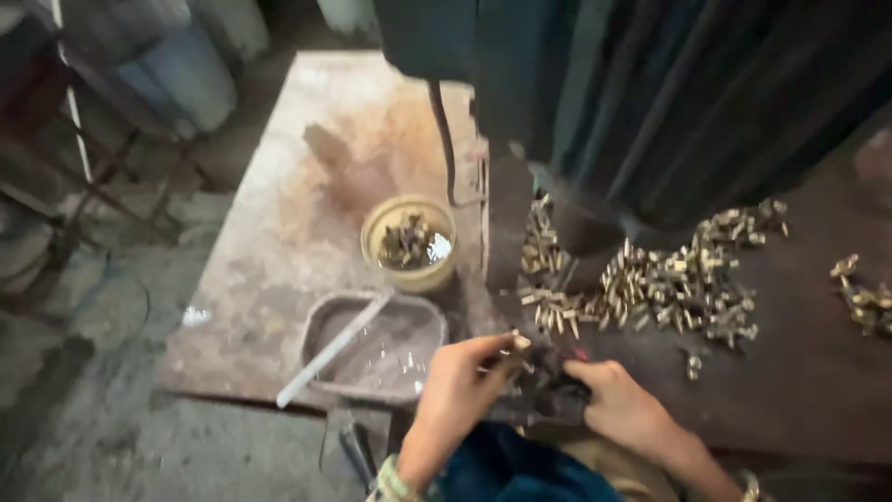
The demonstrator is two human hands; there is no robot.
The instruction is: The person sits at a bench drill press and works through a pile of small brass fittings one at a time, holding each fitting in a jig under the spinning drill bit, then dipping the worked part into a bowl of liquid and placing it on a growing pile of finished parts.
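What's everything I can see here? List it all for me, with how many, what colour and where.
Small brass parts: many, golden, heaped on the dark work surface right of centre; a smaller cluster at far right.
Round bowl: one, yellowish, at centre, a few brass parts inside.
Shallow tray: one, grey-brown, below the bowl, with a pale flat strip lying across it.
Worn board: one, rusty pale, under bowl and tray.
Machine body: one, dark, top right.
Left hand: one, pinching a small brass piece.
Right hand: one, on a dark fixture; its grip is unclear.
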